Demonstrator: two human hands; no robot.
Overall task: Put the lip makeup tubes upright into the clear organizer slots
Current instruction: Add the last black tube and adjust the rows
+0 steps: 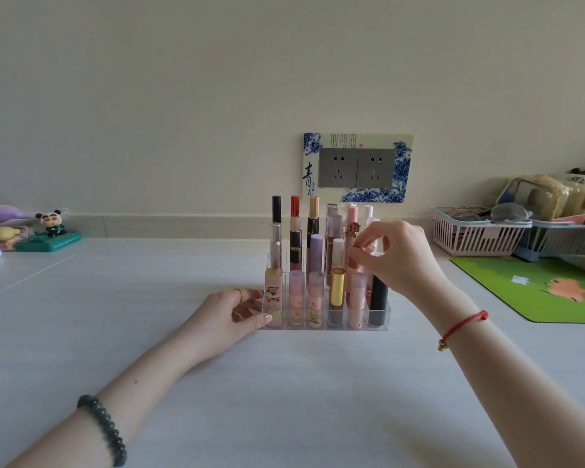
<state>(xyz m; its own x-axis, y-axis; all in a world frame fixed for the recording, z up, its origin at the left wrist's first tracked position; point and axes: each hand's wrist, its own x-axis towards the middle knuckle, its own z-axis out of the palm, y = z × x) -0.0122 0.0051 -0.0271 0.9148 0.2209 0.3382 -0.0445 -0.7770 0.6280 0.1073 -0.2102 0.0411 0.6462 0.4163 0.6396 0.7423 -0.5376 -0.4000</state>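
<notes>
A clear organizer (382, 319) stands mid-table, its slots filled with several upright lip tubes: pink ones and a gold-capped tube (337, 292) in front, a black tube (378, 298) at the front right, a purple tube (316, 253) and taller ones behind. My left hand (230, 315) rests flat against the organizer's left end, fingers touching its wall. My right hand (397, 255) hovers over the right-hand slots, thumb and fingertips pinched on the top of a pinkish tube (374, 253) standing in a slot, mostly hidden by the fingers.
Wall sockets (357, 167) sit behind the organizer. Figurines on a green base (49, 236) stand at the far left. A pink basket (477, 238) with glasses, a blue basket (554, 241) and a green mat (534, 288) lie to the right.
</notes>
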